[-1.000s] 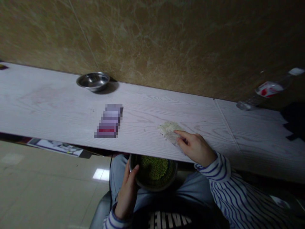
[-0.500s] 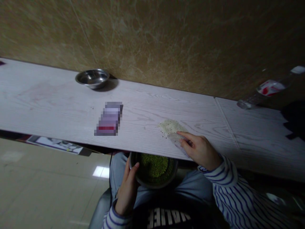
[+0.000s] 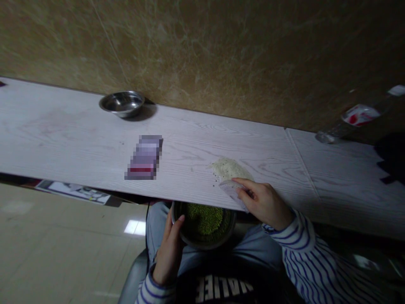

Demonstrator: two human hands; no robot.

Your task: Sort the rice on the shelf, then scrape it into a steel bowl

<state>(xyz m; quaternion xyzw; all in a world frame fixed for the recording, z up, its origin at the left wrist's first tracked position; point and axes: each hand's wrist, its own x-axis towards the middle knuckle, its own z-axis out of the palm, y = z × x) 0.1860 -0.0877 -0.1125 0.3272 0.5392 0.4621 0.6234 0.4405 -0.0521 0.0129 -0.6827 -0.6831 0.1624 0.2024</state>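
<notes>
The right hand (image 3: 265, 203) is closed on a clear plastic bag (image 3: 232, 192), pinching it between thumb and fingers. The hand rests low by the near edge of the worktop (image 3: 79, 143), which seems to steady the bag, its tip just beside a small pile of pale grains (image 3: 229, 169) with a few dark specks around it. The left hand (image 3: 169, 253) is wrapped around the wall of a dark bowl (image 3: 202, 245) of green beans (image 3: 202, 221), gripping it firmly. The bowl sits on the person's lap just below the near edge, probably held because a lap gives it no stable seat, and this keeps it close under the work area. Farther off, a steel bowl (image 3: 122, 103) stands at the far edge, a blurred packet (image 3: 144, 158) lies mid-worktop, and a plastic bottle (image 3: 359, 116) lies beyond the far edge toward the right.
</notes>
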